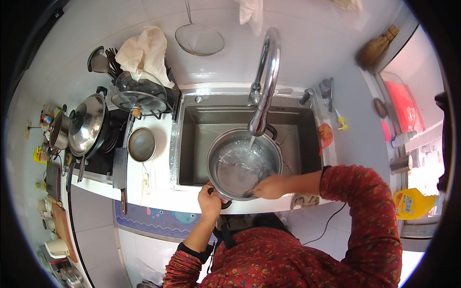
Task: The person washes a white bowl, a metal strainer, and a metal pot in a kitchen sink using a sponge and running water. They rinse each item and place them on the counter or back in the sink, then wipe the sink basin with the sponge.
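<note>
A metal pot [233,172] with black handles sits over the sink [191,151], its near rim by the sink's front edge. Water runs into it from the curved chrome faucet [275,61], and the surface inside is rippling. My left hand [210,202] is closed around the pot's near black handle [226,205]. At the pot's near right inner wall is my right hand [271,187], blurred by motion. Its fingers are curled on a small dark scrubber-like object [248,193], mostly hidden by the hand.
A cleaver [120,169] lies left of the sink, its handle over the counter edge, beside a small round metal pan [142,144]. Glass lids [138,102] stand in a rack behind. A lidded wok [86,126] is on the stove. A cloth [304,201] lies at the front edge.
</note>
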Demonstrator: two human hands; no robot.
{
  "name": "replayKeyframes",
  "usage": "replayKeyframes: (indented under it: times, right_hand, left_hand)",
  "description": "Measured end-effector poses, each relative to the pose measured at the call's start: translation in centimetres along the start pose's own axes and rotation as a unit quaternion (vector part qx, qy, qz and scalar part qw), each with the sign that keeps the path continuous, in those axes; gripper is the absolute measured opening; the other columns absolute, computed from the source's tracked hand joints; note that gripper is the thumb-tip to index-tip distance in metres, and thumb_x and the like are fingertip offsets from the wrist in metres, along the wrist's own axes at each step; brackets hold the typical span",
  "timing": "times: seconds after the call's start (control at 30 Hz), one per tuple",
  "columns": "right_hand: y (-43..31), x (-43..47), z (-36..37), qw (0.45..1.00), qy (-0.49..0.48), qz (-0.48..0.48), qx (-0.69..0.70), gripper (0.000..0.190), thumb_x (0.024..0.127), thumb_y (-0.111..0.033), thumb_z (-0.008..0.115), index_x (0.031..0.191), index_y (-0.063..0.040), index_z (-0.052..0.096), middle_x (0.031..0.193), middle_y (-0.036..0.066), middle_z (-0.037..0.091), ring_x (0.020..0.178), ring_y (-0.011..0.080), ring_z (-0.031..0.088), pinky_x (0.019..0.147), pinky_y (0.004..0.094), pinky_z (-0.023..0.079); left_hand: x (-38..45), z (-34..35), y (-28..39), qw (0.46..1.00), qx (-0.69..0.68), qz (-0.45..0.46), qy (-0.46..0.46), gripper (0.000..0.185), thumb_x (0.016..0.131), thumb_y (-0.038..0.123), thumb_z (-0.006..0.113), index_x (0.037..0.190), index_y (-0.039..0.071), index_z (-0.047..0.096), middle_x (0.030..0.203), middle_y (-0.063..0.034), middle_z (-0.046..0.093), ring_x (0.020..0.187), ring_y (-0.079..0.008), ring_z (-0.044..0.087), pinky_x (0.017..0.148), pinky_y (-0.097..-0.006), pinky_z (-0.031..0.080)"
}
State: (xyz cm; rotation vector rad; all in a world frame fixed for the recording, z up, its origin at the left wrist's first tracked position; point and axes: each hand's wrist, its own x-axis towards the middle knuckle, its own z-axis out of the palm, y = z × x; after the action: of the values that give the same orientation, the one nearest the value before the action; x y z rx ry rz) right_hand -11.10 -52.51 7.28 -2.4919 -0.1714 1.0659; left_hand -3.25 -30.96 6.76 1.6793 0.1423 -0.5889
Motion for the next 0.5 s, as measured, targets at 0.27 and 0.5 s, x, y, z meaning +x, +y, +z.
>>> replayKeyframes:
  times: [0.27,0.5]
  right_hand:
    - [-7.7,2.3,0.6,0.904,0.278,-0.041,0.322,0.042,0.086,-0.017,0.048,0.127,-0.022,0.05,0.104,0.019,0.059,0.094,0.0326,0.059,0.081,0.0413,0.044]
    - [5.0,-4.8,-2.5,0.985,0.066,-0.161,0.013,0.036,0.076,-0.012,0.051,0.108,-0.022,0.066,0.101,0.009,0.065,0.095,0.0277,0.059,0.09,0.0364,0.043]
  left_hand:
    - [1.1,0.6,0.0,1.0,0.016,0.012,-0.001,0.025,0.081,-0.009,0.04,0.1,-0.009,0.055,0.079,-0.0103,0.059,0.051,-0.0137,0.055,0.043,-0.0248,0.047]
    - [0.9,-0.4,-0.6,1.0,0.004,-0.014,-0.023,0.016,0.084,-0.005,0.044,0.095,-0.003,0.056,0.078,-0.0066,0.056,0.053,-0.012,0.052,0.041,-0.0254,0.044]
